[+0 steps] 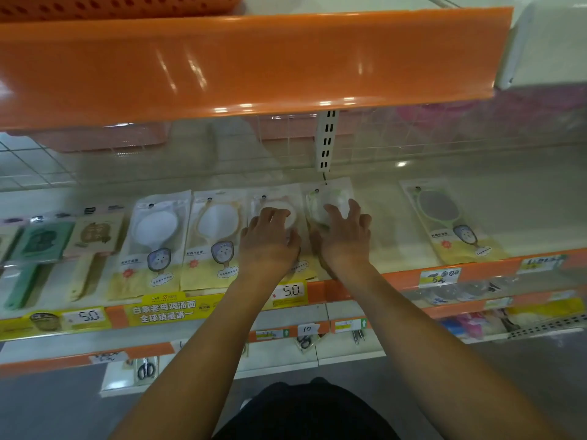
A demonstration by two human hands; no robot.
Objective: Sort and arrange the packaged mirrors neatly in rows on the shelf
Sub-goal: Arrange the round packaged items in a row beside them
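Several packaged hand mirrors lie flat in a row on the cream shelf (374, 223). My left hand (270, 239) rests palm down on a white-framed mirror pack (279, 198). Beside it, my right hand (343, 233) lies with spread fingers on a green-framed mirror pack (330, 192). To their left sit a beige-framed pack (217, 236) and a white pack (152, 239). A single green mirror pack (444, 220) lies apart at the right, with a bare gap of shelf between it and my right hand.
Green and beige boxed items (44, 242) fill the shelf's left end. An orange shelf front (247, 65) overhangs above. Orange price rails with yellow tags (289, 293) edge the front. Lower shelves hold scissors (146, 369) and small goods.
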